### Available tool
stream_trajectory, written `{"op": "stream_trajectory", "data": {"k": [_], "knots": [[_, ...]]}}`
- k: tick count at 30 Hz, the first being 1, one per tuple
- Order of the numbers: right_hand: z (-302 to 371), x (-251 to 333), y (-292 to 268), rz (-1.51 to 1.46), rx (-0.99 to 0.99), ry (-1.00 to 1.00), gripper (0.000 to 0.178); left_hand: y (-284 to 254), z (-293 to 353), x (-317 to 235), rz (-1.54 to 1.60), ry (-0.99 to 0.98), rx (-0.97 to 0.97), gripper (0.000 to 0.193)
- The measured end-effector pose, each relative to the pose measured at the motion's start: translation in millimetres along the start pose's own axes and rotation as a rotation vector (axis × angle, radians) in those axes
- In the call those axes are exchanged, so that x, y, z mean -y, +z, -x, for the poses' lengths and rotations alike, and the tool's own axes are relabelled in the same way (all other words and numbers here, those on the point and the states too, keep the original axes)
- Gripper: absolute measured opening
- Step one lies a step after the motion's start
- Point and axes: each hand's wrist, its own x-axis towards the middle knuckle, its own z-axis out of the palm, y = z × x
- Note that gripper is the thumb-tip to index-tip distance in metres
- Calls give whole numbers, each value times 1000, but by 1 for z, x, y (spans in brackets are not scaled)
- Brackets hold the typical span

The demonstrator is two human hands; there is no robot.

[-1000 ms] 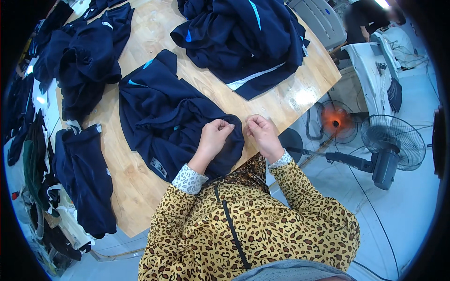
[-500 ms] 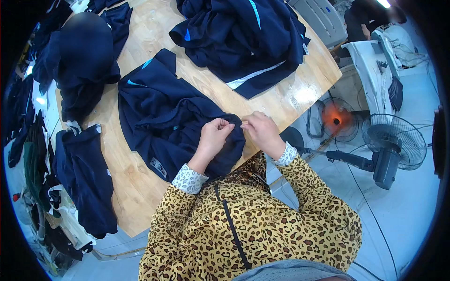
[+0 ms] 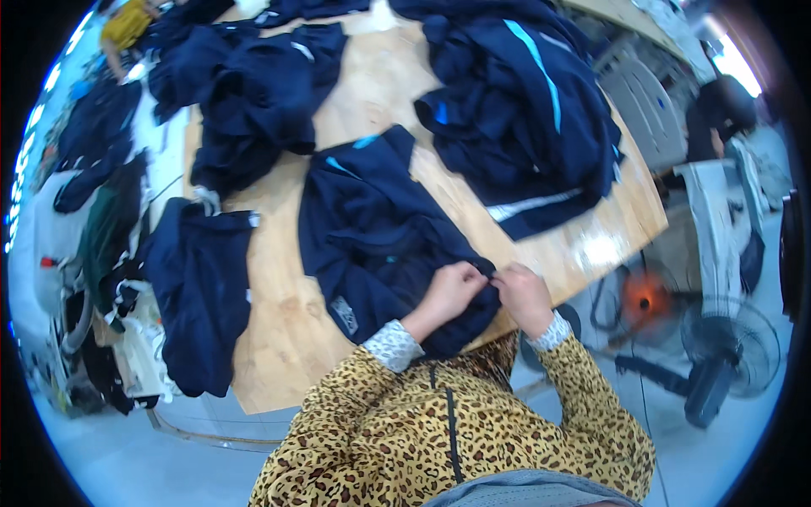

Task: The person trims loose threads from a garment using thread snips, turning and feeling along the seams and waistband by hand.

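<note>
A dark navy garment [image 3: 372,220] with light-blue stripes lies spread over the near part of the wooden table, its near edge at my body. My left hand [image 3: 456,287] rests on its right near corner, fingertips pinched at the edge of the cloth. Close beside it, my right hand [image 3: 522,296] pinches the same edge, its fingertips nearly touching those of my left. Whether a small thing sits between the fingers is too small to make out. A pale printed patch [image 3: 345,314] shows on the garment's near left part.
A heap of navy garments [image 3: 532,127] covers the far right of the wooden table [image 3: 279,355]. More navy clothes [image 3: 253,101] lie at the far left, another piece [image 3: 201,296] nearer. A standing fan [image 3: 728,346] and a glowing orange heater [image 3: 644,302] are to the right. Other people work farther off.
The view has swung up and to the left, so the table appears lower and farther right. Both hands keep pinching at the garment's edge, now a little closer together.
</note>
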Motion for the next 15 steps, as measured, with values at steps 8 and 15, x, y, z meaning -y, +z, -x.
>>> {"op": "stream_trajectory", "data": {"k": [8,15], "knots": [[23,-7,21,-272,-210,109,9,3,11,-15,-302,43,18,26],[21,-6,19,-783,-31,600,20,2,6,1,-75,126,70,16]]}}
